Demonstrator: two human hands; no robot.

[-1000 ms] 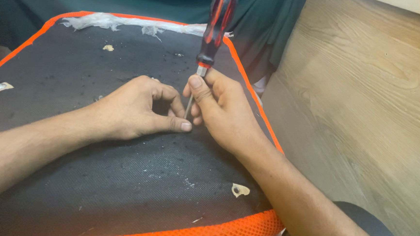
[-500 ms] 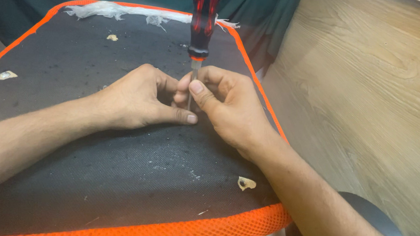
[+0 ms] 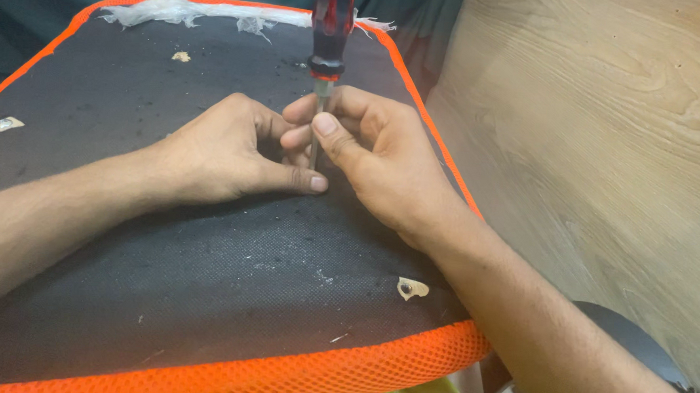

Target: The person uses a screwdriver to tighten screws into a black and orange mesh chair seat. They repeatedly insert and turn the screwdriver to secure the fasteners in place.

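Over the black orange-edged seat pad [image 3: 198, 292], the red-and-black screwdriver [image 3: 330, 25] had swung upright, its shaft pinched by the right hand [image 3: 376, 162], while the left hand [image 3: 223, 152], curled empty, pressed beside the tip.

A dark fabric pad [image 3: 199, 276] with an orange mesh border [image 3: 290, 375] carries everything. White fluff [image 3: 175, 12] lies along its far edge. Small pale scraps sit on the fabric: one near the left edge [image 3: 4, 124], one near the far side [image 3: 181, 56], and one near the front right corner [image 3: 411, 288]. Fine pale specks are scattered over the dark surface. Both hands rest on the pad near its middle, touching each other.
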